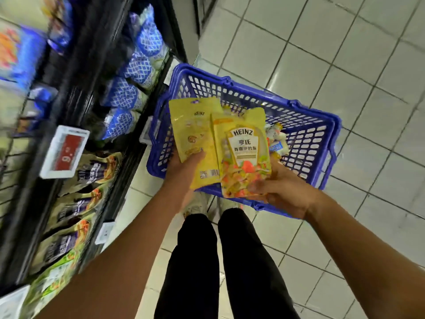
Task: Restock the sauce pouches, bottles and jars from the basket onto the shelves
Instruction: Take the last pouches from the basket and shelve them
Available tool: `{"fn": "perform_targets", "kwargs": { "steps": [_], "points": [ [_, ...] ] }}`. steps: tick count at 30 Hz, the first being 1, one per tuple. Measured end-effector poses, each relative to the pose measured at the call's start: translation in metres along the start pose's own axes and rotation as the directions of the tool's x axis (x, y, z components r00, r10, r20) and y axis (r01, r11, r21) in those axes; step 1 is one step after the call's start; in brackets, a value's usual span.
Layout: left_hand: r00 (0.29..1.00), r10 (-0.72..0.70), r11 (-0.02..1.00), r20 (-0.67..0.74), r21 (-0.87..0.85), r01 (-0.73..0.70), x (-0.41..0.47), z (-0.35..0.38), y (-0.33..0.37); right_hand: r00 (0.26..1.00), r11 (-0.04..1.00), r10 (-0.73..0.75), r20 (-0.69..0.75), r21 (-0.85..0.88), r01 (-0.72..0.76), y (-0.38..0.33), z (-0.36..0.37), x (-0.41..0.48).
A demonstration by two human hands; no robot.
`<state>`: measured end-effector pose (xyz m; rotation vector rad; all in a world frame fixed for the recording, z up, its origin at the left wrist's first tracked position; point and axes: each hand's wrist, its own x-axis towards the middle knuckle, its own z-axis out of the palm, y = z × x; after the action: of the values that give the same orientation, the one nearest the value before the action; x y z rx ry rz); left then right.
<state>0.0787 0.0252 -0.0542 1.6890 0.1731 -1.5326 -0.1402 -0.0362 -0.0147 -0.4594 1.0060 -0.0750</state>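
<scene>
Holding stock above the blue basket (333,122), the left hand (184,168) pinched a back-facing yellow pouch (190,125) under its thumb, while the right hand (284,195) gripped a label-up Heinz pouch (245,155) by its bottom edge. Pickup looked done. Next, by my reading, came a turn left to the shelves (76,116) to find the matching row.

Both forearms bare, extended forward and down, converging toward centre. Left hand (184,168): palm under the rear pouch (192,130), thumb laid across its lower front face, fingers hidden behind it. Right hand (284,192): wrist bent slightly inward, thumb pressed on the lower edge of the front pouch (245,155), fingers curled beneath it. Hands sit near each other without touching; the held pouches overlap between them. Legs in black trousers stand straight below the arms
</scene>
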Motion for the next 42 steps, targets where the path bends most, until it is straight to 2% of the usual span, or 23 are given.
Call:
{"fn": "perform_targets", "kwargs": {
  "steps": [2,6,10,14,18,21,25,29,32,38,42],
  "points": [
    [0.998,-0.002,0.999,0.057,0.038,0.0,-0.034,0.006,0.014,0.998,0.999,-0.01,0.07,-0.049,0.014,-0.006,0.013,-0.036],
    [0.98,-0.024,0.995,0.198,0.104,0.003,-0.105,0.013,0.047,0.994,0.994,-0.07,0.079,-0.079,0.077,-0.03,0.044,-0.106],
    [0.942,0.031,0.976,0.334,0.192,-0.1,-0.172,0.017,0.081,0.989,0.987,-0.138,0.047,-0.075,0.141,-0.056,0.082,-0.167],
    [0.913,0.11,0.962,0.392,0.188,-0.196,-0.23,0.017,0.118,0.976,0.977,-0.215,0.03,-0.004,0.215,-0.084,0.123,-0.218],
    [0.902,0.213,0.936,0.376,0.185,-0.298,-0.287,0.015,0.152,0.961,0.964,-0.265,-0.076,-0.03,0.264,-0.111,0.161,-0.258],
    [0.89,0.315,0.914,0.329,0.147,-0.378,-0.335,0.017,0.175,0.934,0.939,-0.344,-0.096,-0.052,0.34,-0.127,0.19,-0.286],
    [0.861,0.454,0.859,0.231,0.142,-0.491,-0.395,0.014,0.199,0.911,0.91,-0.41,-0.048,-0.09,0.405,-0.146,0.222,-0.32],
    [0.768,0.634,0.754,0.087,0.151,-0.639,-0.448,0.006,0.207,0.893,0.884,-0.446,0.058,-0.128,0.449,-0.161,0.248,-0.345],
    [0.687,0.724,0.687,-0.063,0.16,-0.709,-0.491,-0.002,0.207,0.866,0.868,-0.449,0.22,-0.122,0.481,-0.176,0.268,-0.36],
    [0.528,0.774,0.599,-0.35,0.133,-0.79,-0.559,-0.02,0.187,0.8,0.786,-0.37,0.473,-0.3,0.541,-0.193,0.309,-0.384],
    [0.448,0.761,0.551,-0.469,0.101,-0.829,-0.596,-0.032,0.165,0.745,0.773,-0.248,0.619,-0.337,0.538,-0.188,0.334,-0.403]
  ]
}}
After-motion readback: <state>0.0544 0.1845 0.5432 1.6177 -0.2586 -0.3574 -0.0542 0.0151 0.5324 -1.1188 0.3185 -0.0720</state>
